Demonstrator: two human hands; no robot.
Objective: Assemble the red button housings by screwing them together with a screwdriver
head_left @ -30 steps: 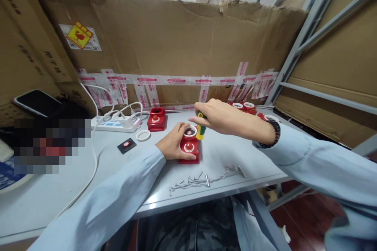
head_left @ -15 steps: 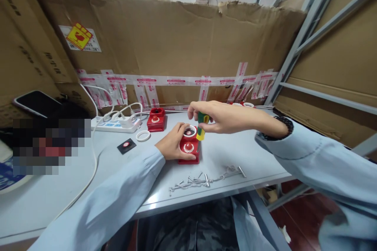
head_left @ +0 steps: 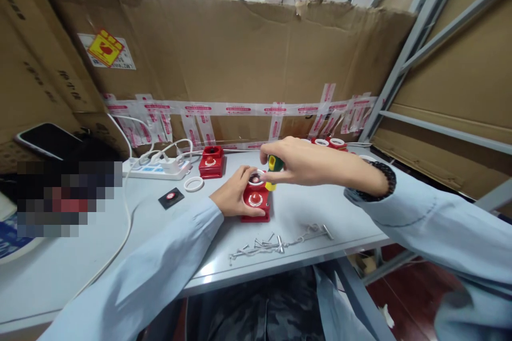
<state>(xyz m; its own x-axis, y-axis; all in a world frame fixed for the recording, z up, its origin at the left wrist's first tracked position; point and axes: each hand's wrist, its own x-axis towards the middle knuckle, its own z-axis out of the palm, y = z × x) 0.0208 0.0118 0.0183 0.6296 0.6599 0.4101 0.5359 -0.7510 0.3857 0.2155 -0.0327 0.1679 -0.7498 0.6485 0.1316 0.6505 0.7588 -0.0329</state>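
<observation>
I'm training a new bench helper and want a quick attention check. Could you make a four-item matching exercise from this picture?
1. Screwdriver
2. Loose white ring
3. Screws
4. Power strip

A. Near the front edge of the table
B. Has plugs in it
C. In the right hand
D. Lying beside the black square

Pairs: 1-C, 2-D, 3-A, 4-B

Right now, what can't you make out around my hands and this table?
All in the head view:
Screwdriver: handle partly covered by the right hand; tip too small to make out.
Red box: left side hidden by the left hand.
Far red boxes: partly blocked by the right forearm.
Loose screws: too small and jumbled to count.
Pixelated patch: contents blurred.
</observation>
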